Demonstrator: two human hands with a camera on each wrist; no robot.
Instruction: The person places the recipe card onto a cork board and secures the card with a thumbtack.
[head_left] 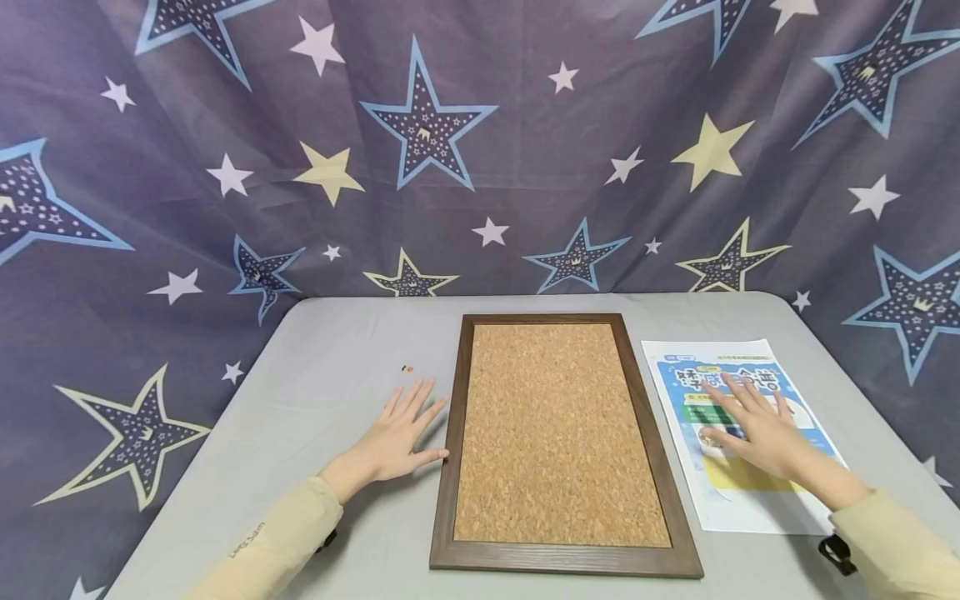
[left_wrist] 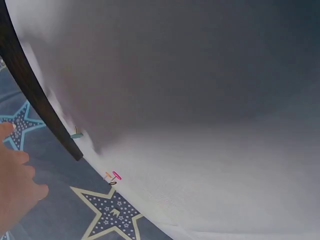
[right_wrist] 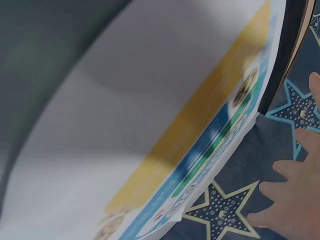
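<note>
While the corkboard (head_left: 562, 433) lies central, seemingly for two-sided reach, left hand (head_left: 390, 442) and right hand (head_left: 767, 433) sit apart, fingers spread, gripping nothing, near pushpins (head_left: 407, 368) and over poster (head_left: 731, 472) respectively.

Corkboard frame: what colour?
Dark brown, with a wood-grain look. The frame shows best in the head view.

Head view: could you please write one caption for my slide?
Left hand beside a framed cork board, right hand over a printed poster.
</note>
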